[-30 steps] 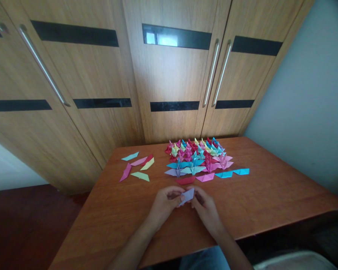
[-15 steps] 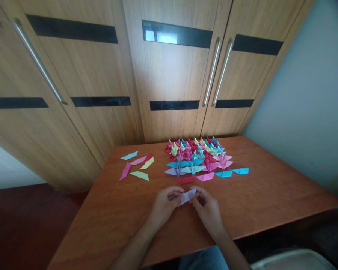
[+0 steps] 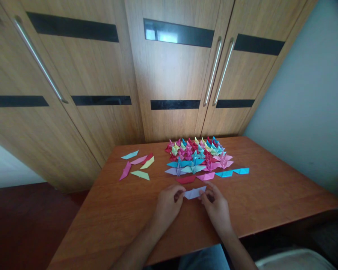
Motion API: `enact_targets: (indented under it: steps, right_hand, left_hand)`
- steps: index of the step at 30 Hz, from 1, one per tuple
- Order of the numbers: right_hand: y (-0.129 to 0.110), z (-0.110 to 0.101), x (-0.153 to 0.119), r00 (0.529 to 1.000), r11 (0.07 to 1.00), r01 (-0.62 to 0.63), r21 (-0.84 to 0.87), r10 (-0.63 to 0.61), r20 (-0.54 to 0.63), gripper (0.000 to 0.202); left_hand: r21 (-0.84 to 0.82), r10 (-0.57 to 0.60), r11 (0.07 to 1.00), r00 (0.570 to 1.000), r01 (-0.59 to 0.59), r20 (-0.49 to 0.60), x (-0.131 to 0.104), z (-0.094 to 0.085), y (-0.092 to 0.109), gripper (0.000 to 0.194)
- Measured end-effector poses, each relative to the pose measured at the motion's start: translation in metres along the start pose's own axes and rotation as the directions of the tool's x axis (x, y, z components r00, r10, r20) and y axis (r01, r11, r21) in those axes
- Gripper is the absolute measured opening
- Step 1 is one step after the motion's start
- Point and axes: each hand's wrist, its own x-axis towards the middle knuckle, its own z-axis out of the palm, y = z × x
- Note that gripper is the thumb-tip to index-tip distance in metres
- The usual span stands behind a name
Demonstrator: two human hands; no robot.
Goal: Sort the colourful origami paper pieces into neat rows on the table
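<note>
A pale lilac folded paper piece, slanted at both ends, is stretched level between my two hands just above the table. Its left tip is pinched by the thumb and fingers of my left hand. My right hand is closed on the paper's right part, thumb in front. Just beyond the hands lie a red folded strip, a pink folded strip and two blue folded strips in a row. Behind them stand rows of origami cranes in many colours.
Several flat folded papers in green, yellow, pink, red and light blue lie at the left of the wooden table. A wooden wardrobe with metal handles stands behind the table. A grey wall rises on the right.
Both hands have shifted a little to the right. They are farther apart, and more of the lilac paper shows between them. The other papers and cranes stay put.
</note>
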Motion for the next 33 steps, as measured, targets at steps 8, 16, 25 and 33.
enact_targets:
  steps: [8,16,25,33]
  right_hand:
    - [0.007,-0.019,0.018,0.998,0.837,0.040,-0.546,-0.010,0.057,0.040]
    - [0.012,-0.028,0.025,0.999,0.796,0.024,-0.604,-0.003,0.035,0.034]
    - [0.020,-0.031,0.018,0.997,0.831,0.079,-0.550,-0.054,0.061,0.036]
    - [0.018,-0.033,0.019,0.998,0.877,0.065,-0.477,-0.052,0.041,0.040]
  left_hand:
    - [0.443,0.289,0.813,0.923,-0.377,0.255,-0.019,0.026,0.027,0.039]
    - [0.464,0.259,0.799,0.915,-0.383,0.310,-0.016,0.033,0.032,0.049]
    - [0.479,0.242,0.795,0.919,-0.372,0.312,-0.009,0.037,0.034,0.050]
    - [0.466,0.256,0.799,0.917,-0.380,0.307,-0.008,0.040,0.034,0.049]
